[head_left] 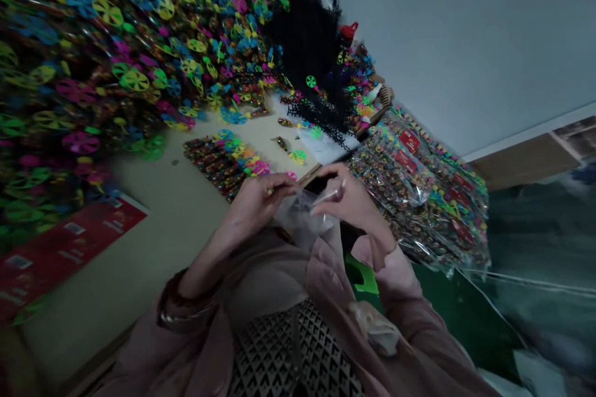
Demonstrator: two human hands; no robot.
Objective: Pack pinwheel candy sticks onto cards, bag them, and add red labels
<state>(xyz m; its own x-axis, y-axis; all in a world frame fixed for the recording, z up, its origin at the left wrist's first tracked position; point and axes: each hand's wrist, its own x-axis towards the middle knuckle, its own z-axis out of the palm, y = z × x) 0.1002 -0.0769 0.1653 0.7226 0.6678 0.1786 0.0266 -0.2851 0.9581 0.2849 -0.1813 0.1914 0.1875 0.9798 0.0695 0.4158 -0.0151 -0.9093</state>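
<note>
My left hand (258, 198) and my right hand (349, 195) are raised close together over my lap, both pinching a small clear plastic bag (305, 214) between them. The bag hangs crumpled between the fingers; what is inside it I cannot make out. Just beyond the hands, a row of small colourful pinwheel toys (228, 164) lies on the pale table (153, 242).
A huge heap of colourful pinwheel toys (116, 56) covers the table's left and far side. Black plastic parts (311, 68) pile at the far end. Filled clear packets with red labels (419, 192) are stacked on the right. Red label sheets (60, 248) lie near left.
</note>
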